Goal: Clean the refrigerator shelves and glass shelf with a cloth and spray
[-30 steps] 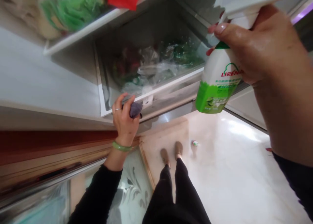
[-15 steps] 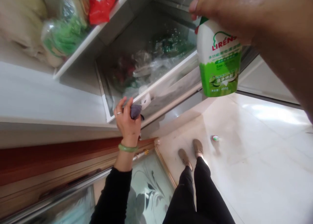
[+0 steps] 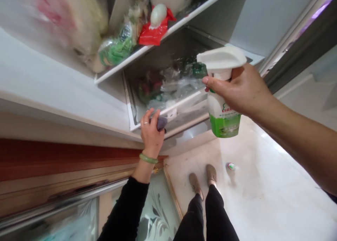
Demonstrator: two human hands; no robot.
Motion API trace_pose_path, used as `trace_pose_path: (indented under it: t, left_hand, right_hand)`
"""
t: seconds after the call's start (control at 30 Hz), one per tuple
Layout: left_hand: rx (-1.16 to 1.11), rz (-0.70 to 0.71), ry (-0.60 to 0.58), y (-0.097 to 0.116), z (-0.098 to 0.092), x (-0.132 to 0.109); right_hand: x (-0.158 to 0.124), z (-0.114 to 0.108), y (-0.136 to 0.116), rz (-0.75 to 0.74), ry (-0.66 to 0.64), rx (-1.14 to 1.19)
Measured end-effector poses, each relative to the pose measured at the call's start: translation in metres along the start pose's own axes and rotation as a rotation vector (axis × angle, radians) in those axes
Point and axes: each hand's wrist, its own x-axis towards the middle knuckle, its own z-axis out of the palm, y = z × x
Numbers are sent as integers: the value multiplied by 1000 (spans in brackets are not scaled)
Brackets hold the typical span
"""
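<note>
My right hand [image 3: 238, 90] is closed around the neck of a white and green spray bottle [image 3: 225, 125], its white trigger head pointing left. The bottle hangs upright in front of the fridge drawer [image 3: 188, 102]. My left hand [image 3: 152, 134], with a ring and a green bangle, holds a bunched grey-purple cloth [image 3: 161, 123] at the drawer's front left corner. Its fingertips rest at the drawer's white rim. Inside the drawer lie clear plastic bags [image 3: 173, 83] with contents I cannot make out.
Above the drawer, a fridge shelf [image 3: 147, 50] bears a green bundle in plastic [image 3: 116, 51], a red packet [image 3: 154, 33] and a pale egg [image 3: 158, 14]. A patterned glass cabinet [image 3: 155, 213] stands below left. A small white and green object [image 3: 231, 166] lies on the tiled floor [image 3: 265, 199].
My right hand has brought the spray bottle lower and farther from the camera, so its trigger head now shows. The view has shifted. My left hand stays at the drawer corner with the cloth.
</note>
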Motion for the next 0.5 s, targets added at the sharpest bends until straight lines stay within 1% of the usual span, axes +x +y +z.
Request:
trace_pose_path:
  t: [0.07, 0.13, 0.23, 0.3, 0.37, 0.5]
  left_hand:
    - [4, -6, -1, 0, 0, -1]
    - [9, -4, -1, 1, 0, -1]
    - [14, 0, -7, 1, -1, -2]
    - [17, -2, -13, 2, -1, -3]
    - [18, -6, -20, 3, -1, -4]
    - [1, -9, -60, 6, -5, -8]
  right_hand:
    - [-2, 3, 0, 4, -38, -80]
    - [-3, 5, -2, 4, -100, -50]
    - [-6, 9, -9, 12, -260, 20]
    - [-10, 12, -15, 32, -335, -29]
    - [-13, 16, -20, 28, -354, -70]
    - [-14, 28, -30, -48, -389, 14]
